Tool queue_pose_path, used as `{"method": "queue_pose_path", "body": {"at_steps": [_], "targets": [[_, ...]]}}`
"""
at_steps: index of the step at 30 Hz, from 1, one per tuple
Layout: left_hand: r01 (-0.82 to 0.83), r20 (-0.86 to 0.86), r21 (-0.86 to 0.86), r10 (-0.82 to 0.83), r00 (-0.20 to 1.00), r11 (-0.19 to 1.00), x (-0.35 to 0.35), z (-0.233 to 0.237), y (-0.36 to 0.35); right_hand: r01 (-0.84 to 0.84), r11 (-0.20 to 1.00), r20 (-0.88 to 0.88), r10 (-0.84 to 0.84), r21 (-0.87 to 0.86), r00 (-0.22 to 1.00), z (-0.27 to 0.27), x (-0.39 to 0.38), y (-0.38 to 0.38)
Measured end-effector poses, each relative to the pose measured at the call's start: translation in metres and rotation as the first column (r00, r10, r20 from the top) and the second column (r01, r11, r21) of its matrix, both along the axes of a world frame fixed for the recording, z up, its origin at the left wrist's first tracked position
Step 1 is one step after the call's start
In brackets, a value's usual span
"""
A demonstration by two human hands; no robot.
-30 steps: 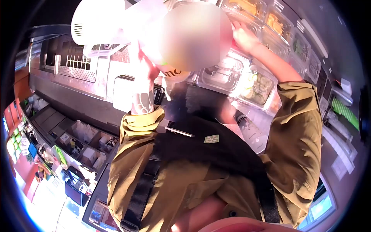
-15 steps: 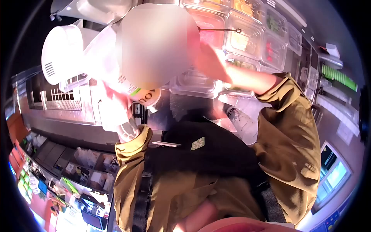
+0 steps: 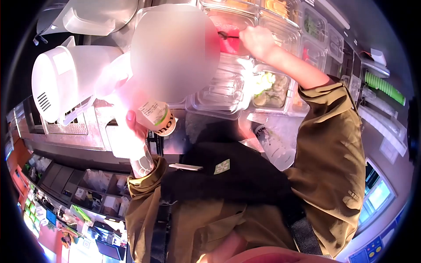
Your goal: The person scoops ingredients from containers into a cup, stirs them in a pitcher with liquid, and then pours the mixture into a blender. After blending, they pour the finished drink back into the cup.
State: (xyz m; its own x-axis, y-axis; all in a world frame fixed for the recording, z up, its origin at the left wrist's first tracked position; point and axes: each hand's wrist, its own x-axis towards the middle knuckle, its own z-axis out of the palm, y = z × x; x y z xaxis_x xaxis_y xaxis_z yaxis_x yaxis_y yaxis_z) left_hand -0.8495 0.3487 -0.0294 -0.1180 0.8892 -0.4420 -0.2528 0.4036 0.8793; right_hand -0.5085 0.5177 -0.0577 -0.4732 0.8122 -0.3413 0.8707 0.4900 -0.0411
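Note:
My left hand (image 3: 128,120) is wrapped round a paper cup (image 3: 154,115) with a printed label, a green band and dark lettering. The cup is tilted, and a blurred disc hides part of the view above it. My right hand (image 3: 258,43) grips the dark handle of a thin utensil (image 3: 227,36), whose far end is hidden by the disc. Under the utensil is a clear tub (image 3: 232,21) with red contents. Beside it, a clear lidded tub (image 3: 221,94) is close to the cup. A further tub (image 3: 269,90) holds pale green and greyish pieces.
Several clear tubs with yellow, green and red food line the back right, among them a yellow-filled tub (image 3: 277,8). A white pitcher-like appliance (image 3: 57,83) stands at the left. A clear plastic cup (image 3: 277,147) lies by my right sleeve. A green ribbed stack (image 3: 385,87) is at far right.
My right hand has moved up and right and now grips the utensil's handle. The paper cup, in my left hand, has shifted slightly left and down and shows its label more fully.

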Motion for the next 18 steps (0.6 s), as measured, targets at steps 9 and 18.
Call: {"method": "queue_pose_path", "body": {"at_steps": [9,18], "targets": [[0.155,-0.069,0.198,-0.144,0.987,0.968,0.022,0.009,0.035,0.273,0.759,-0.302,-0.521,-0.591,0.798,-0.024,0.032,0.008],[0.404,-0.566,0.236,-0.213,0.796,0.884,0.063,0.001,0.083,0.400,0.745,-0.435,-0.647,-0.533,0.626,0.074,0.074,-0.023]]}}
